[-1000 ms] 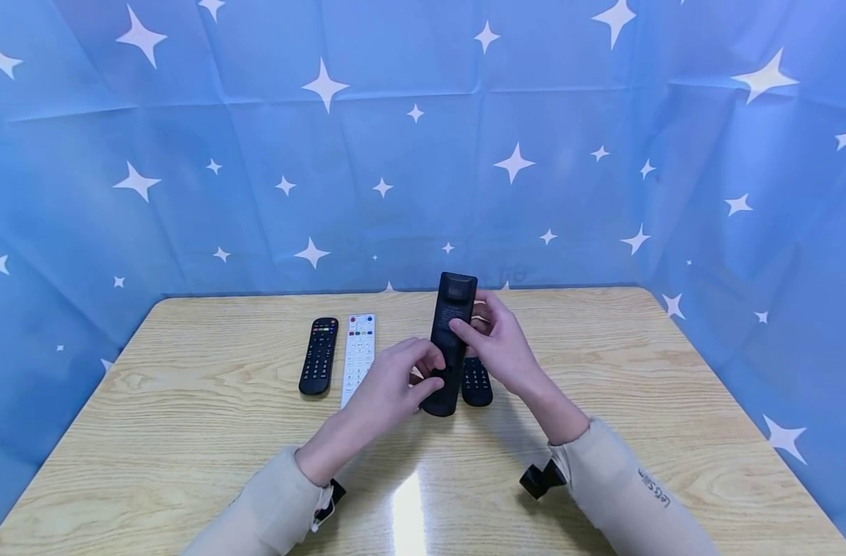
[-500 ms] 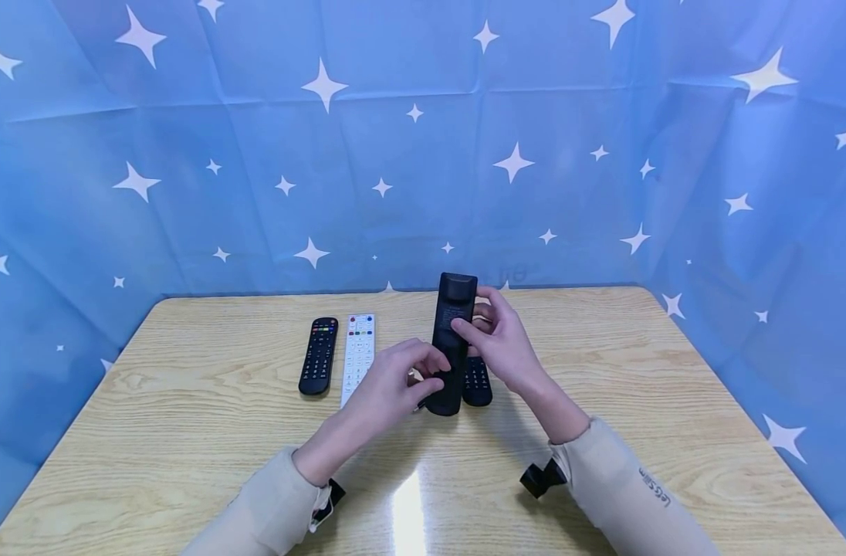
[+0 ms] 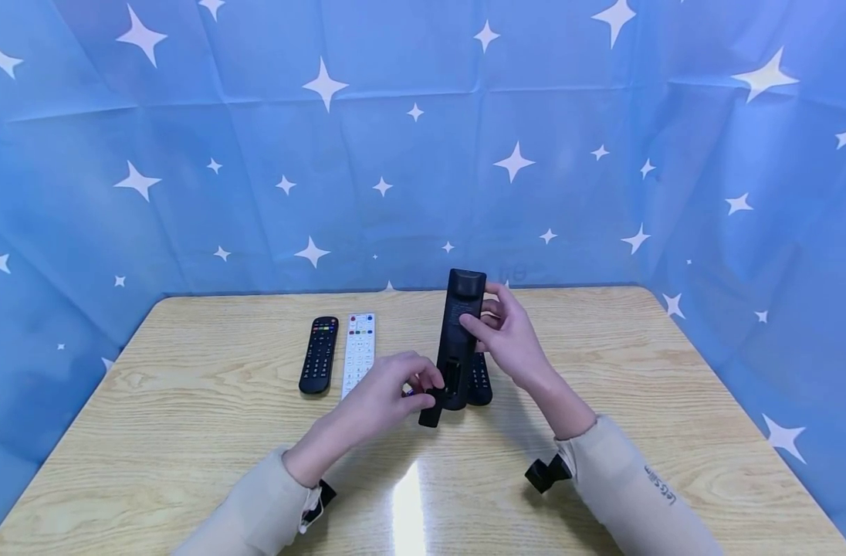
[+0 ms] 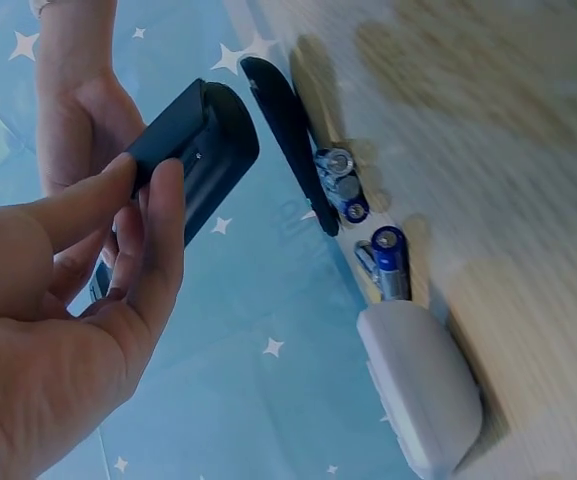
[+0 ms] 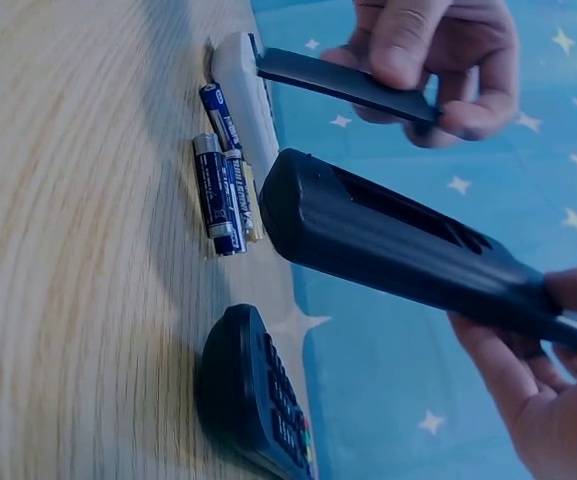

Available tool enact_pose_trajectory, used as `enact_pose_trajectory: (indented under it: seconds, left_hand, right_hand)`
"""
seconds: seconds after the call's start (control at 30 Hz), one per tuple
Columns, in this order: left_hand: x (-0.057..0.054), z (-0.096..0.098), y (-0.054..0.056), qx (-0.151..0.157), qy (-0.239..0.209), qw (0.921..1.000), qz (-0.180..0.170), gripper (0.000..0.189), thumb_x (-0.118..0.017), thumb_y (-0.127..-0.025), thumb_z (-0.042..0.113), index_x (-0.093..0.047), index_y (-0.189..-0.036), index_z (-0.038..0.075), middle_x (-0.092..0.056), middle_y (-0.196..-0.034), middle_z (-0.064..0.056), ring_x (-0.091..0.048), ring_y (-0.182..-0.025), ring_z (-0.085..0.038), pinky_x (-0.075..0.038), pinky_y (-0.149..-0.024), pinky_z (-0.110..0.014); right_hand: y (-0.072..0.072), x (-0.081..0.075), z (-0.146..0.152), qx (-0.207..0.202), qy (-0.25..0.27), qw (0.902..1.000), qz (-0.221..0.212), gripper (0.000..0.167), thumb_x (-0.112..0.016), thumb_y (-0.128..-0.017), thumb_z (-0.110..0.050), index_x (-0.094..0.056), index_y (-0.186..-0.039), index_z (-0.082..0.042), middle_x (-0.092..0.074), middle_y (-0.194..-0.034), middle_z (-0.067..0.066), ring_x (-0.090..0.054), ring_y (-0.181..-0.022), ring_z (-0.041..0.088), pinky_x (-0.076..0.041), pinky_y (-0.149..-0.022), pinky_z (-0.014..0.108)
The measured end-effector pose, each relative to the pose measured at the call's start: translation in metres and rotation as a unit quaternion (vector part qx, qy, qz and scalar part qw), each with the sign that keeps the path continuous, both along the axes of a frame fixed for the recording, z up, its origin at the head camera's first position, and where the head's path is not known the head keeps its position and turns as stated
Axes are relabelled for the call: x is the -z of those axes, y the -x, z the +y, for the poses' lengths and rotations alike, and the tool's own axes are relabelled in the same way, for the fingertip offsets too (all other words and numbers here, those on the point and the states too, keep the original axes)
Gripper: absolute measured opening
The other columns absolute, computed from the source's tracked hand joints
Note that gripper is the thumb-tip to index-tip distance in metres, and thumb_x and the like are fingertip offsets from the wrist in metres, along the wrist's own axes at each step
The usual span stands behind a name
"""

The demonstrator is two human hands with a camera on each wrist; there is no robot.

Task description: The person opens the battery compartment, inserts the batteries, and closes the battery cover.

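Note:
My right hand (image 3: 509,340) grips a black remote control (image 3: 458,332) by its upper part, thumb on the back, fingers behind. The remote is raised above the table with its back facing me. Its battery compartment (image 5: 398,205) lies uncovered as a dark recess near the lower end. Just left of that end, my left hand (image 3: 388,390) pinches the slim black battery cover (image 3: 430,417) between thumb and fingers. In the right wrist view the cover hangs apart from the remote.
Several blue and silver batteries (image 5: 218,190) lie on the wooden table (image 3: 221,432), partly behind my left hand. A white remote (image 3: 359,347) and a black remote (image 3: 319,355) lie to the left. Another black remote (image 3: 480,382) lies behind the raised one. A starry blue cloth (image 3: 409,147) hangs behind.
The battery cover has come off the remote and is now in my left hand, slightly down and left. The remote has shifted a little to the right with my right hand.

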State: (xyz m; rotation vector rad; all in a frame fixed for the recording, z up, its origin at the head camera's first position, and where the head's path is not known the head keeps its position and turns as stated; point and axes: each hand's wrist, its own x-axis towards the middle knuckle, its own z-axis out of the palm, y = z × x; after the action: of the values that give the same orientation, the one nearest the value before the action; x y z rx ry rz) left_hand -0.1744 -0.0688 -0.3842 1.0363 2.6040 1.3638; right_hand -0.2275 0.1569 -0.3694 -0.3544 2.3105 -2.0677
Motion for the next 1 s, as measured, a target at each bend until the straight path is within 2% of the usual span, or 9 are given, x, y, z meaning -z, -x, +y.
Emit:
enact_pose_trajectory:
  seconds: [0.13,0.2,0.4,0.5,0.7,1.0]
  left_hand:
    - [0.003,-0.003,0.002,0.013,0.028,0.9995,-0.010,0.018,-0.079,-0.088,-0.004,-0.070,-0.100,0.006,-0.067,-0.093,0.002,-0.063,-0.084,-0.012,-0.058,-0.076,-0.034]
    - [0.004,-0.004,0.003,0.016,0.043,0.9988,-0.018,0.017,-0.078,-0.088,-0.003,-0.071,-0.100,0.007,-0.067,-0.091,0.003,-0.062,-0.083,-0.010,-0.057,-0.075,-0.032]
    - [0.007,-0.008,0.004,0.031,0.083,0.9947,-0.053,0.017,-0.077,-0.088,-0.004,-0.069,-0.098,0.008,-0.064,-0.086,0.006,-0.060,-0.078,-0.008,-0.052,-0.071,-0.027]
    - [0.007,-0.010,0.004,0.041,0.101,0.9916,-0.069,0.019,-0.076,-0.087,-0.006,-0.068,-0.097,0.007,-0.064,-0.086,0.004,-0.059,-0.079,-0.009,-0.052,-0.070,-0.027]
    - [0.007,-0.013,0.003,0.054,0.143,0.9859,-0.069,0.021,-0.077,-0.086,-0.008,-0.065,-0.092,0.008,-0.061,-0.082,0.002,-0.056,-0.075,-0.010,-0.050,-0.067,-0.027]
    - [0.005,-0.009,-0.006,0.026,0.230,0.9690,-0.086,0.024,-0.075,-0.086,-0.009,-0.062,-0.087,0.011,-0.057,-0.080,0.002,-0.052,-0.074,-0.012,-0.048,-0.066,-0.027]
  right_hand:
    - [0.001,-0.001,0.002,0.003,-0.002,1.0000,-0.005,0.052,-0.066,-0.101,-0.006,-0.042,-0.147,-0.009,-0.063,-0.121,0.022,-0.068,-0.099,0.024,-0.062,-0.072,0.040]
    - [0.002,-0.002,0.003,0.006,-0.005,1.0000,-0.005,0.053,-0.066,-0.101,-0.007,-0.041,-0.148,-0.008,-0.063,-0.122,0.022,-0.068,-0.100,0.024,-0.062,-0.072,0.039]
    - [0.004,-0.004,0.007,0.015,0.000,0.9999,-0.002,0.053,-0.065,-0.101,-0.006,-0.040,-0.148,-0.007,-0.062,-0.122,0.022,-0.067,-0.099,0.023,-0.062,-0.075,0.046]
    - [0.005,-0.005,0.009,0.016,0.005,0.9999,0.000,0.052,-0.064,-0.102,-0.006,-0.040,-0.148,-0.006,-0.061,-0.121,0.022,-0.067,-0.099,0.022,-0.062,-0.076,0.046]
    - [0.006,-0.004,0.011,0.018,0.007,0.9998,0.002,0.052,-0.064,-0.102,-0.006,-0.040,-0.148,-0.005,-0.060,-0.122,0.023,-0.066,-0.101,0.023,-0.062,-0.076,0.043]
    - [0.007,-0.004,0.014,0.016,0.009,0.9998,0.007,0.054,-0.064,-0.102,-0.007,-0.038,-0.150,-0.005,-0.060,-0.122,0.021,-0.066,-0.101,0.022,-0.062,-0.076,0.044]
